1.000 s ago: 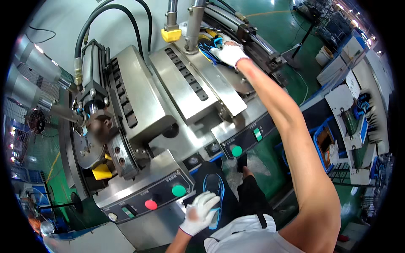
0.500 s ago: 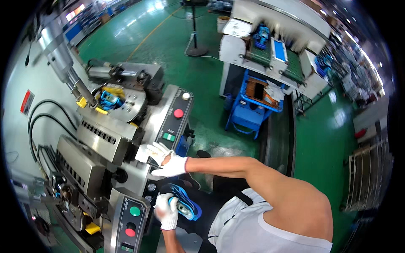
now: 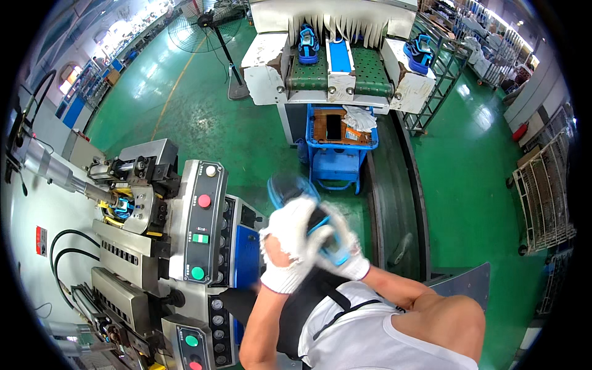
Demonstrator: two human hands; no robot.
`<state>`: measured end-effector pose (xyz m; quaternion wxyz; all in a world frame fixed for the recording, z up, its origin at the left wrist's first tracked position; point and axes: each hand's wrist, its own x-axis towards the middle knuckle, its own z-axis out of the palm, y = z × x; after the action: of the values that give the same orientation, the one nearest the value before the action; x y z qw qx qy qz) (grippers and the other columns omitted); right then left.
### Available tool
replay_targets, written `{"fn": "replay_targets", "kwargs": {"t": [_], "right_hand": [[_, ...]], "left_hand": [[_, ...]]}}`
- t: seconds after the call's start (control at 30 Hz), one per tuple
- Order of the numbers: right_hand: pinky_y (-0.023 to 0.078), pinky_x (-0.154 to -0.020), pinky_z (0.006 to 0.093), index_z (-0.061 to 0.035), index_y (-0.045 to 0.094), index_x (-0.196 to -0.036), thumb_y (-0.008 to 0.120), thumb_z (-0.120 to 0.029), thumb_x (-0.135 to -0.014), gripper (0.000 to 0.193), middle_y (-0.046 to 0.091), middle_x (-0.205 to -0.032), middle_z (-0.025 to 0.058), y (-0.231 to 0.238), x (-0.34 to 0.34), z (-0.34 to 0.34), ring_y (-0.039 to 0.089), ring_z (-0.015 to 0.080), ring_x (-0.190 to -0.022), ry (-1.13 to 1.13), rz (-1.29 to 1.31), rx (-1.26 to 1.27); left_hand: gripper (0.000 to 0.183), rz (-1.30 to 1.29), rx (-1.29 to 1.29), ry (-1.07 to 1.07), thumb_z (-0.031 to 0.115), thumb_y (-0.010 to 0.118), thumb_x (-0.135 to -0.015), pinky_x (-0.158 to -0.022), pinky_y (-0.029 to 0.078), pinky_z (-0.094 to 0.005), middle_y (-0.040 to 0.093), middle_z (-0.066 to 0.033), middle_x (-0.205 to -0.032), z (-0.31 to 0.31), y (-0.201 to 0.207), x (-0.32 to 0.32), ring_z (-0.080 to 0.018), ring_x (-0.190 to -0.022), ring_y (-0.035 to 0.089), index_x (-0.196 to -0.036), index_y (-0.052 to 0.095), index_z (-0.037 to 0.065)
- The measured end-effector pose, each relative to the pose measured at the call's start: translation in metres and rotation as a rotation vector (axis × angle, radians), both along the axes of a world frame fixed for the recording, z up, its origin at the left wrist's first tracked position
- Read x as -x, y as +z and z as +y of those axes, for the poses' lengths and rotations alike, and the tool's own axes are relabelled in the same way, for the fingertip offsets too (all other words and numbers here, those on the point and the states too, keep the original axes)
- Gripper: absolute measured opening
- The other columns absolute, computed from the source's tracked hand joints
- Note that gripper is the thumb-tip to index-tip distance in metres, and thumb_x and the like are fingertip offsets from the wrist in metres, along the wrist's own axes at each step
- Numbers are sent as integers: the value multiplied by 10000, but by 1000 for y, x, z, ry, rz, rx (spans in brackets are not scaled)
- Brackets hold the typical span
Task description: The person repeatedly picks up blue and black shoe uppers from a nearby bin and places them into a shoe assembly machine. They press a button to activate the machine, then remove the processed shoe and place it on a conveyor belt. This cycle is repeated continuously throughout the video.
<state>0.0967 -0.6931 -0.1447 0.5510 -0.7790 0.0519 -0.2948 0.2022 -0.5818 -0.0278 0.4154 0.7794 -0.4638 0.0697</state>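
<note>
one blue-and-black shoe (image 3: 308, 213), clasped in two white-gloved hands just off the right edge of the grey machine (image 3: 185, 246). left hand (image 3: 290, 243) wrapped around its near side, fingers curled shut; right hand (image 3: 339, 246) closed on the far side, elbow bent back. three more blue shoes (image 3: 308, 43) up on the green conveyor (image 3: 370, 65). one blue cart (image 3: 339, 154) below it.

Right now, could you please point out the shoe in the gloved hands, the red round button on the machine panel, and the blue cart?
Shoe (image 3: 295, 187): head view, on its dark sole near the toe.
Red round button (image 3: 204, 200): head view, on its cap.
Blue cart (image 3: 338, 164): head view, on its front wall.
</note>
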Motion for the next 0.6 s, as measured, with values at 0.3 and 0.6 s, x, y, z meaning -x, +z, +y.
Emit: {"fn": "replay_targets", "kwargs": {"t": [0.3, 0.6], "right_hand": [[383, -1189, 401, 58, 616, -1423, 752, -476, -974, 712, 622, -1461, 178, 9, -166, -298, 551, 227, -1360, -694, -93, -172], [533, -988, 433, -76, 685, -1368, 690, -521, -977, 592, 691, -1351, 92, -84, -260, -696, 652, 241, -1184, -432, 709, 579]], "left_hand": [[589, 184, -57, -222, 216, 853, -842, -1007, 541, -504, 668, -273, -1289, 1, -84, 20, -465, -1163, 662, -1321, 616, -31], [502, 642, -266, 476, 192, 784, -928, -1010, 543, -472, 667, -237, -1258, 139, -160, 81, -412, -1170, 658, -1365, 615, 12]]}}
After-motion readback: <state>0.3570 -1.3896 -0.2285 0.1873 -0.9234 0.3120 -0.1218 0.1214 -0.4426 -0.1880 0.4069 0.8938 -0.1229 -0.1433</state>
